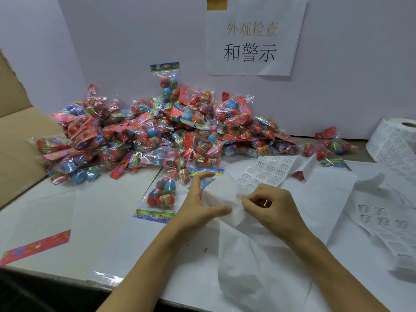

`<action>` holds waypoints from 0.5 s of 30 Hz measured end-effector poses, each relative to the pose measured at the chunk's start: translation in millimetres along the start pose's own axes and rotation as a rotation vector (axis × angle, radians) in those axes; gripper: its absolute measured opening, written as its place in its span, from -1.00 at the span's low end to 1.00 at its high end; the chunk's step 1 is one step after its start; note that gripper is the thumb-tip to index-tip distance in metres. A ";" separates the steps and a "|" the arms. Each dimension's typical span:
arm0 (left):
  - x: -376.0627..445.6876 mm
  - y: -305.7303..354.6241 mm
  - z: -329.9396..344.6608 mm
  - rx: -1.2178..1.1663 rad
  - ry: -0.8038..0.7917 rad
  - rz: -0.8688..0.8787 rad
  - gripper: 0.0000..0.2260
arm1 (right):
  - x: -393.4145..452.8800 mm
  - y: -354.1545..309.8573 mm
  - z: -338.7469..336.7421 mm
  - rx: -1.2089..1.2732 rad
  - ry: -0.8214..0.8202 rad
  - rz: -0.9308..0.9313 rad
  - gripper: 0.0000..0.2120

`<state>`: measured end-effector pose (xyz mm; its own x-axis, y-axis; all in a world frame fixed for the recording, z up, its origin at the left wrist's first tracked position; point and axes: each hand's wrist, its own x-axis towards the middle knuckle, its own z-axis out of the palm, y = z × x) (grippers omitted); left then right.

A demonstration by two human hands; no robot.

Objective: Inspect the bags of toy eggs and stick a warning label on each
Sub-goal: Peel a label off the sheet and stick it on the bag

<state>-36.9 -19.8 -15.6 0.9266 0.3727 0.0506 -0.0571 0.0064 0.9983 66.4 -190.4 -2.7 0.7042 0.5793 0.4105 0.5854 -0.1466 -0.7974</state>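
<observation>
Now | left grip [202,208] spread flat on label sheet [227,199] | right grip [267,203] pinching sheet (fingertips curled)

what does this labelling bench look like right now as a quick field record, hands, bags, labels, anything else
left hand: left hand lies with straight fingers on the white backing paper
right hand: right hand pinches at the folded edge of that paper
nearest bag: single bag of toy eggs flat on the table, left of the hands
unsorted stock: pile of bagged eggs against the back wall
labels: label sheet behind the hands; label roll far right
wall: paper sign
left edge: cardboard box
</observation>
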 end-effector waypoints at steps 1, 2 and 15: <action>0.0 0.0 -0.2 -0.018 -0.002 0.021 -0.27 | 1.0 0.6 -0.4 0.002 0.025 0.011 -0.77; 0.3 -0.3 -0.7 -0.027 -0.006 0.044 -0.24 | 2.1 1.2 -1.0 0.009 0.049 0.025 -0.73; -1.0 -1.7 -1.4 0.271 -0.013 0.023 -0.56 | 10.0 8.4 -12.3 0.107 0.290 0.164 -0.73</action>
<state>-38.2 -18.9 -17.3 0.9310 0.3578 0.0722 0.0217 -0.2517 0.9676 83.3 -195.7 0.1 0.8791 0.3008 0.3697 0.4206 -0.1247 -0.8986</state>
